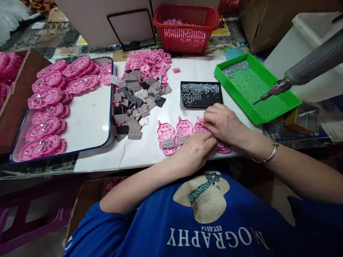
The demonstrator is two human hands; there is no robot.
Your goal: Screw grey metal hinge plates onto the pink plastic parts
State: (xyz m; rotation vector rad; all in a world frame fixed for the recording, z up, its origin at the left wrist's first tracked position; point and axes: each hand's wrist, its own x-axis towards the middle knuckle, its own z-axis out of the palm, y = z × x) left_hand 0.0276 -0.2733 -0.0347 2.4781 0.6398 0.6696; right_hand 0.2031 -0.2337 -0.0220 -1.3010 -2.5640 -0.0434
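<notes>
Three pink plastic casings stand in a row near the table's front edge. The left casing (166, 135) and the middle casing (184, 129) each carry a grey plate. Over the third casing (198, 125), my left hand (197, 150) and my right hand (223, 123) meet with their fingers bent and pressed together. What the fingertips hold is hidden. Another pink piece (223, 148) shows under my right hand. Behind the hands sits a black tray of screws (201, 103). To its left lie a pile of grey plates (136, 96) and a heap of small pink parts (148, 64).
A white tray with a blue rim (92, 117) holds stacked pink casings at the left. A green tray (257, 92) with screws stands at the right, below a hanging electric screwdriver (300, 71). A red basket (184, 30) stands at the back.
</notes>
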